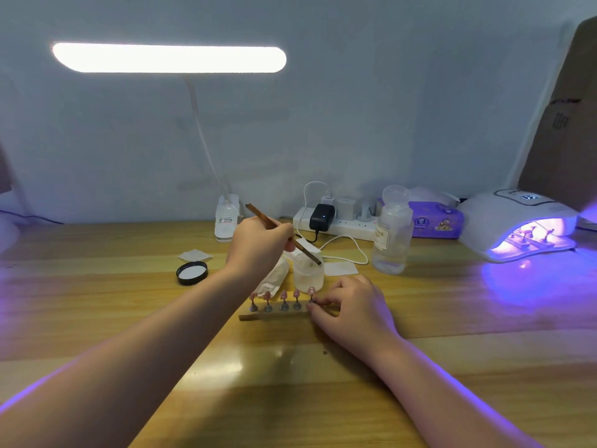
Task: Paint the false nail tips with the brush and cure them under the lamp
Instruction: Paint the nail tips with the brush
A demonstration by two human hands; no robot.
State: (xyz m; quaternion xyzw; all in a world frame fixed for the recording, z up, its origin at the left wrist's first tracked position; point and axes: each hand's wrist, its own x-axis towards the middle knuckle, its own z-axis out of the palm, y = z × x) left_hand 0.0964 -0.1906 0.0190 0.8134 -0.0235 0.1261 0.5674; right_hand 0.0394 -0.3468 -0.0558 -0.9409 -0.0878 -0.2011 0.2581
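We read "NAIL" on the label of the clear bottle [391, 234]. The curing lamp [517, 226] shows a lit digital display, its digits too blurred to read. Print on the purple tissue pack [436, 223] and the cardboard box [565, 124] stays illegible.

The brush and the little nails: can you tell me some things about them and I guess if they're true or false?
1. The left hand holds the brush. True.
2. The brush tip is in the small frosted jar. True.
3. The purple lamp is switched off. False: it glows purple, with nail stands inside.
4. The right hand is lifting the clear bottle. False: it touches the strip of nail tips.
5. The black lid is on the jar. False: it lies on the table.
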